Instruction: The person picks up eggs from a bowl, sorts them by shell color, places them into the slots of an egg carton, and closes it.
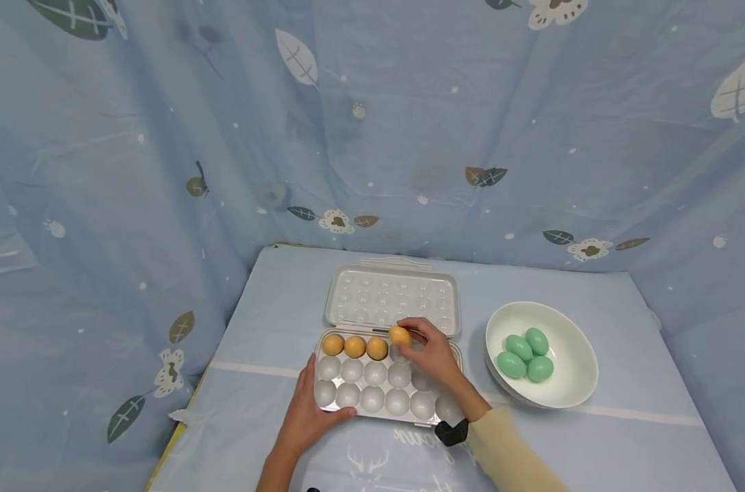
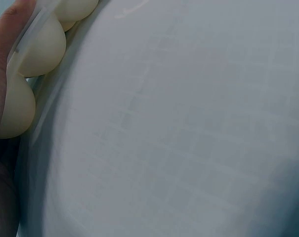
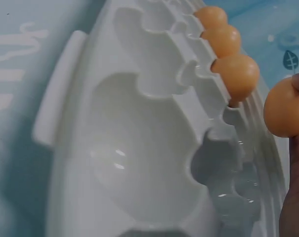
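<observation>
My right hand [image 1: 430, 355] pinches an orange egg [image 1: 400, 335] above the back row of a pale plastic egg carton [image 1: 372, 373]. In the right wrist view, the pinched egg [image 3: 283, 109] hangs apart from the carton, beyond its back edge. Three more orange eggs [image 1: 355, 346] sit side by side at the left of that row. My left hand [image 1: 307, 413] holds the carton's front left corner, thumb along the front edge and fingers at the left side. The left wrist view shows the rounded undersides of the cups [image 2: 43, 47] beside a digit.
Behind the carton lies its opened lid [image 1: 394, 294]. A white bowl [image 1: 575, 362] with several green eggs [image 1: 519, 348] stands to the right. The table [image 1: 237, 403] has a blue cloth, and patterned blue curtains [image 1: 409, 137] hang at the back and sides.
</observation>
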`<state>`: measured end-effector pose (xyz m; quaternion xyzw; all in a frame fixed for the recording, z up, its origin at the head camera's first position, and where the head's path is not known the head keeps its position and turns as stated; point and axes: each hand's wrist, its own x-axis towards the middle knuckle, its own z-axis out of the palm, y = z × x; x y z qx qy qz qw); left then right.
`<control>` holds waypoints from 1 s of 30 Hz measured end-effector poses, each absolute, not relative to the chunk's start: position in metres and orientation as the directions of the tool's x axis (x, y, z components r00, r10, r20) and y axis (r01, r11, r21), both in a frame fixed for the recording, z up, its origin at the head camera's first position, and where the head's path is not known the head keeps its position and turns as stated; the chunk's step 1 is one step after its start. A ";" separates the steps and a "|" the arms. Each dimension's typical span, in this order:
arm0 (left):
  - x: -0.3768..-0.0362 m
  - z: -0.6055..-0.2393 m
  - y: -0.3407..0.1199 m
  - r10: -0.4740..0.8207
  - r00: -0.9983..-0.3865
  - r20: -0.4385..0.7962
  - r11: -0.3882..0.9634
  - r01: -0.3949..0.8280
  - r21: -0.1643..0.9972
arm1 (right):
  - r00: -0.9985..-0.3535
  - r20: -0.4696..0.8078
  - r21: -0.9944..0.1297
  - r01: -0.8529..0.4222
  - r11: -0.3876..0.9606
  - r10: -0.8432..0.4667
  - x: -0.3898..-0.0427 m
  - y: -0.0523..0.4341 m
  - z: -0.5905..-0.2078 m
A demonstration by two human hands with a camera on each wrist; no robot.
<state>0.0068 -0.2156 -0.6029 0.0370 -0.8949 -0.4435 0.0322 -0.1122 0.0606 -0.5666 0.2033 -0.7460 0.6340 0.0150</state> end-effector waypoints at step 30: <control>0.008 -0.601 -0.214 -0.108 -0.994 0.013 0.611 -0.056 0.790 | -0.876 0.313 -0.810 -0.448 0.379 -0.366 -0.104 0.059 -0.582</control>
